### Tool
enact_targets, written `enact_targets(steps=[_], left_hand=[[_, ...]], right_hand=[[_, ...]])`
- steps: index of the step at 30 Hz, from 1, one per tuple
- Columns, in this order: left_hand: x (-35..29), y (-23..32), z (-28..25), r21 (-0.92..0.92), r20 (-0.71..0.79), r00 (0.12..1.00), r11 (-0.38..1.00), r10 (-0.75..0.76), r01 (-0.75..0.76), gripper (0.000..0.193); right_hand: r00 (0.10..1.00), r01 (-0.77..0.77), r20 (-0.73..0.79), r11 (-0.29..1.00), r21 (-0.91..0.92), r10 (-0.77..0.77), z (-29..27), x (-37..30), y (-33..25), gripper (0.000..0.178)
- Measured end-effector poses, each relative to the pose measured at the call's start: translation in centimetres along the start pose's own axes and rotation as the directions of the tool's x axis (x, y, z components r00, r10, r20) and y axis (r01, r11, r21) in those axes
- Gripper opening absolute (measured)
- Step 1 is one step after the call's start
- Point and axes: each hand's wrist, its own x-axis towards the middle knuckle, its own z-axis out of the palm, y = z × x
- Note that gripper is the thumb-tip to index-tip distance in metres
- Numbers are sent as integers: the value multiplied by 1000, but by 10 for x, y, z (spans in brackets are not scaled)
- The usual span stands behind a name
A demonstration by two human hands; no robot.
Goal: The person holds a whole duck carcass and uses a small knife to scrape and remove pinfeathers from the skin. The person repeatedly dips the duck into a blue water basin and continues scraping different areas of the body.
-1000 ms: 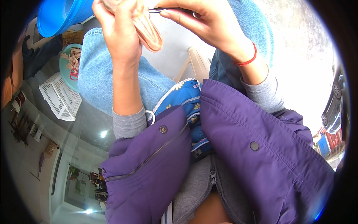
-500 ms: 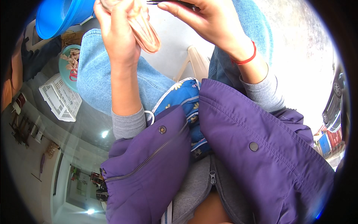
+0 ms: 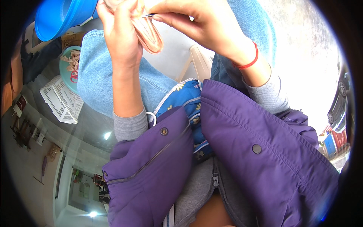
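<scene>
Marking on white basket (image 3: 61,100) too small to be read. Pale pink looped piece (image 3: 151,40) gripped in left hand (image 3: 121,38), forearm stretched forward; slim tool (image 3: 149,15) pinched by right hand (image 3: 204,23), angled inward, tip held at piece.

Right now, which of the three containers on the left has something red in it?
The teal basin: red handles lie in it beside pale pieces. The bucket and basket show nothing red inside.

The tool (image 3: 149,15) looks shiny metal, the bucket (image 3: 78,15) plastic.
</scene>
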Motion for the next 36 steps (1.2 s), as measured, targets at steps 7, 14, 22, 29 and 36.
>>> enact_targets(steps=[7,14,22,29,36], left_hand=[[-16,4,23,22,-159,986,998,-57,62,46],[-11,8,24,58,-116,991,996,-66,73,47],[-13,5,23,33,-133,991,999,-18,23,48],[-15,4,30,51,-125,992,999,20,-14,48],[-14,9,23,86,-137,987,992,-79,91,45]], right_hand=[[999,-31,-31,995,-94,28,-1,2,2,16],[998,15,-67,1000,-22,-16,3,3,7,16],[999,-21,-35,998,-52,19,-2,0,4,15],[999,-7,-47,997,-82,3,1,3,2,13],[999,-27,37,1000,-1,27,-8,2,4,14]])
